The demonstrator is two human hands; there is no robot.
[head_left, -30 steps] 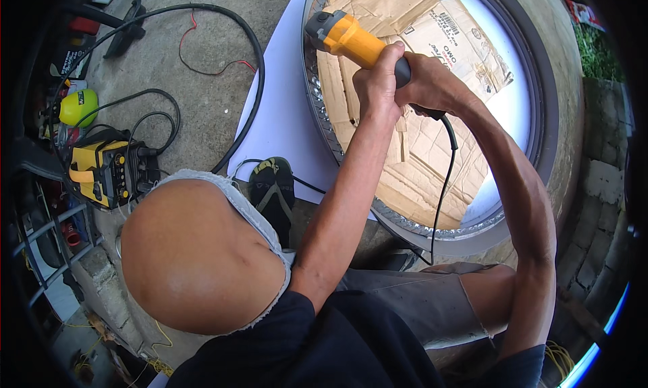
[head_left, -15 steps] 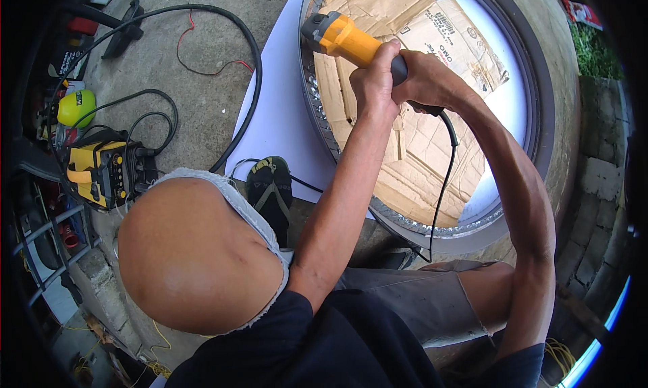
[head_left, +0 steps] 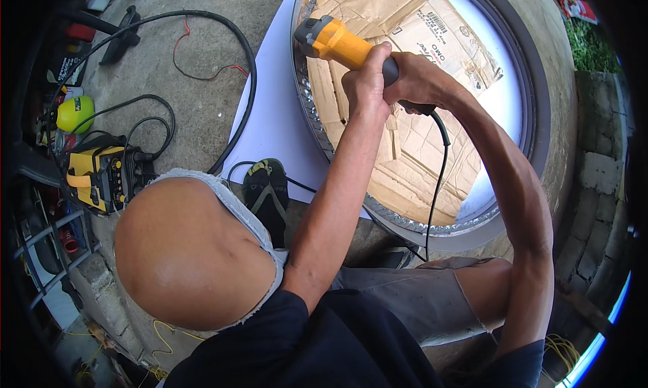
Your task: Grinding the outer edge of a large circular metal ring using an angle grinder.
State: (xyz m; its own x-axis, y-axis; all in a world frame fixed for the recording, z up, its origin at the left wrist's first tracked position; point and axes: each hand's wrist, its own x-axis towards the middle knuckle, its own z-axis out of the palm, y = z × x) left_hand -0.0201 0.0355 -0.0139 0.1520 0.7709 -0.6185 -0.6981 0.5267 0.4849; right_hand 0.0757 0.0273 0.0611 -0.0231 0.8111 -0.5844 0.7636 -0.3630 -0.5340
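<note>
My left hand (head_left: 368,81) is wrapped round the body of a yellow-and-black corded power tool (head_left: 341,42), and my right hand (head_left: 418,79) grips its rear handle close beside it, fingers partly hidden. The tool's dark head reaches the left edge of a round metal rim (head_left: 540,84), whose inner band looks rough and shiny. Its working end is hard to make out. Creased cardboard pieces (head_left: 425,178) and a white sheet (head_left: 503,118) lie inside the rim. A black cord hangs from below my right hand across the cardboard.
A yellow-and-black machine (head_left: 101,172) with coiled cables, a lime-green round object (head_left: 74,113) and a metal grille (head_left: 50,253) are at the left. My sandalled foot (head_left: 263,192) is beside a white sheet (head_left: 263,111); my bent knee (head_left: 189,253) is lower left. Concrete blocks (head_left: 594,205) line the right.
Both hands and the tool have moved slightly leftward in view, along with the rim and surroundings. The tool's head also sits a little lower than a second ago.
</note>
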